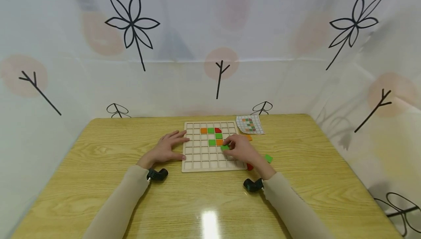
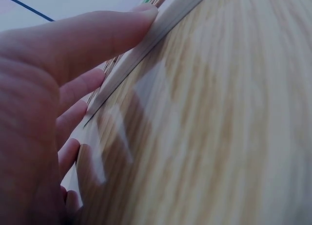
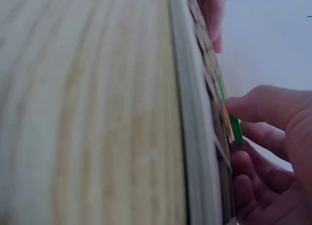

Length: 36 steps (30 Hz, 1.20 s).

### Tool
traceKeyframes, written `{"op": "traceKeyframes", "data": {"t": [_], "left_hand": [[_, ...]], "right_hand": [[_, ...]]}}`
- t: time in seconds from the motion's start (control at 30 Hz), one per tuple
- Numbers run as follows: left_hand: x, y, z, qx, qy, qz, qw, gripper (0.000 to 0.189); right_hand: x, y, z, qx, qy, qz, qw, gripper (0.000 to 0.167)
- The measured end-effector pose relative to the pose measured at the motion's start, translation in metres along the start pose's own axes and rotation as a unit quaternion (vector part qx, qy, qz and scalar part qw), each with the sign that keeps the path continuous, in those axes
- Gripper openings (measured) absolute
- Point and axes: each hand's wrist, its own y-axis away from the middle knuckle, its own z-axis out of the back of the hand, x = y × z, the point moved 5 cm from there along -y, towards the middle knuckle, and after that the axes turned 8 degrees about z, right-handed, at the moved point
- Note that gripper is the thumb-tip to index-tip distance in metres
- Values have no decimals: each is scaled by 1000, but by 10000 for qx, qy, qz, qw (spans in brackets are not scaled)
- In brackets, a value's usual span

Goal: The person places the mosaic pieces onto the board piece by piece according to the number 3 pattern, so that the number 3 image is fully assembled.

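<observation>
A pale wooden grid board (image 1: pixel 197 158) lies on the table, with orange, green and red tiles set in some of its squares. My right hand (image 1: pixel 241 148) pinches a green tile (image 1: pixel 225 147) between thumb and fingers, low over the board just below an orange tile (image 1: pixel 219 142). In the right wrist view the same green tile (image 3: pixel 236 130) stands tilted in the fingertips. My left hand (image 1: pixel 167 147) rests at the board's left edge with fingers spread. The left wrist view shows its thumb (image 2: pixel 112 32) against the board's side.
A printed pattern sheet (image 1: pixel 250 125) lies by the board's upper right corner. Right of the board are a loose green tile (image 1: pixel 268 158), an orange tile (image 1: pixel 249 137) and a red piece (image 1: pixel 250 166), partly covered by my right arm. A patterned white cloth hangs behind the table.
</observation>
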Motion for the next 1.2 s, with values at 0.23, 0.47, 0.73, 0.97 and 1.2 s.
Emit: {"op": "traceKeyframes", "data": {"t": [0.23,0.47,0.73,0.97,1.2], "left_hand": [[0,-1,0,-2,16,-20,10000,73],[-1,0,0,-12,48,-37,10000,73],[-1,0,0,-29,65,-30,10000,73],[-3,1,1,-29,79,5,10000,73],[-5,1,1,-27,78,-4,10000,73]], "right_hand": [[-2,-2,-2,153,-235,-221,9994,12],[-5,-2,3,660,-749,-558,9934,18],[-5,-7,8,902,-846,-724,9897,21],[-4,-8,8,911,-883,-780,9888,23],[-5,-10,6,893,-813,-754,9898,22]]}}
